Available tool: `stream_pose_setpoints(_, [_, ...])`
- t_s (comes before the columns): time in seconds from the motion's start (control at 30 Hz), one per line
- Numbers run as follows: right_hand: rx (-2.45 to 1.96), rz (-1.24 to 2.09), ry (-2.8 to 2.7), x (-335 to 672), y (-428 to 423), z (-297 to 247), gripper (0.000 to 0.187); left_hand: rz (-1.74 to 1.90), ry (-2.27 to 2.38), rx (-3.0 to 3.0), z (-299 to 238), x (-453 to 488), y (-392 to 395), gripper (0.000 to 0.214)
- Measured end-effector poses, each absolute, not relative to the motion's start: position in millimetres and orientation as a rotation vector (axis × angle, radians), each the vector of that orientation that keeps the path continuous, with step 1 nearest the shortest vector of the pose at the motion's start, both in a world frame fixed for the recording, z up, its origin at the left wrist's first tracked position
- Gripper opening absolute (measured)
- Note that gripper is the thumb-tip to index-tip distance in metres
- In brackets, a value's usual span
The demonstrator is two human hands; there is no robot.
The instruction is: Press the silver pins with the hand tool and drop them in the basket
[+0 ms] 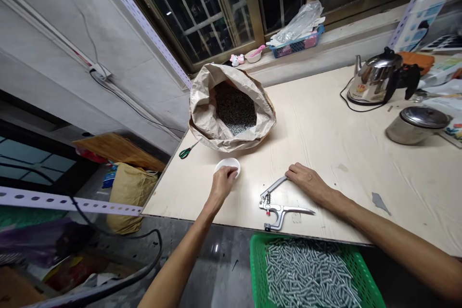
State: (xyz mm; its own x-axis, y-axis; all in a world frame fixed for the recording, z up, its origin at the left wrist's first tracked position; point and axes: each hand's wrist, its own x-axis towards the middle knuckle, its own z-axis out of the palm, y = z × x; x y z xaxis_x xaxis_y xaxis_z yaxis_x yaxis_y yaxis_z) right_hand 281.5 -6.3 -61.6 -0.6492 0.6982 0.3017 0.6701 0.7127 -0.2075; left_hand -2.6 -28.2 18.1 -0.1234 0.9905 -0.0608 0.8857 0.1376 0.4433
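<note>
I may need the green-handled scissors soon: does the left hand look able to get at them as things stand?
Probably yes: the left hand is at the white bowl, and the scissors lie nearby, handles exposed on the tabletop, clear of the paper sack.

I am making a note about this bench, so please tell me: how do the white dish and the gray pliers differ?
Colour: the white dish is plain, while the gray pliers have a small red part. Shape: the dish is round; the pliers are long, with handles spread apart. Hands: the left hand has its fingers at the dish; the right hand is at one handle's end of the pliers. Both are on the table.
</note>
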Motion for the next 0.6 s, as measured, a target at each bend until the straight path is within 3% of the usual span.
stream_pose_setpoints(0.17, [-1.092, 0.089, -2.615, 285, -7, -57, 0.025, 0.72, 1.637, 1.308, 2, 43, -84, 0.026])
stream_pose_setpoints(0.6, [-1.155, 0.058, -2.656, 289, -9, -55, 0.027, 0.644, 1.635, 1.228, -22, 60, -113, 0.022])
